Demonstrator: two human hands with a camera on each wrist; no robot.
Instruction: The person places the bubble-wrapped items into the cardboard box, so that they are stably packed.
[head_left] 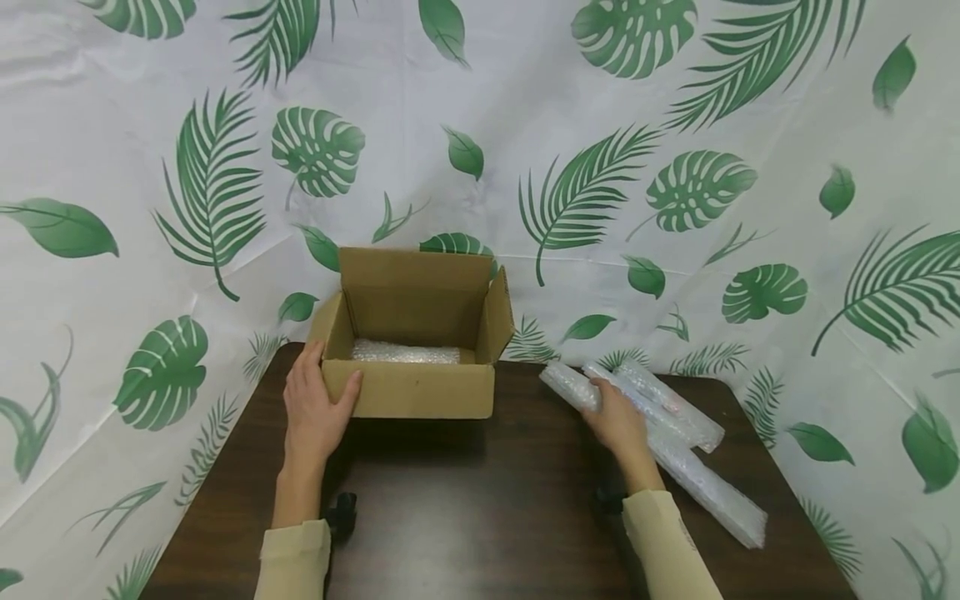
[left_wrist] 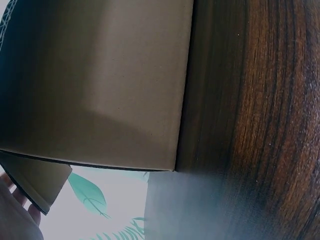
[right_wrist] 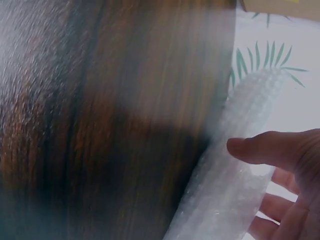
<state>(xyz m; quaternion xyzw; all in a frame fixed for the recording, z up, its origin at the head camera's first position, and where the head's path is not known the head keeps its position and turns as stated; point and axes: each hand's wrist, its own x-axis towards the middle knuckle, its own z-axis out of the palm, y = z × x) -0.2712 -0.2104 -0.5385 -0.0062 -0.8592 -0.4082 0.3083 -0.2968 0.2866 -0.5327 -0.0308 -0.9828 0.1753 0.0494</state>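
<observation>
Right hand (head_left: pixel 618 419) is holding a roll (head_left: pixel 567 384) pointing to ten o'clock, left hand (head_left: pixel 315 410) gripping the box (head_left: pixel 411 392) at the roll's nine.

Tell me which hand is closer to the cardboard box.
The left hand: it grips the cardboard box at its near left corner. The right hand is apart from it, off to the right, holding a bubble-wrapped piece.
</observation>
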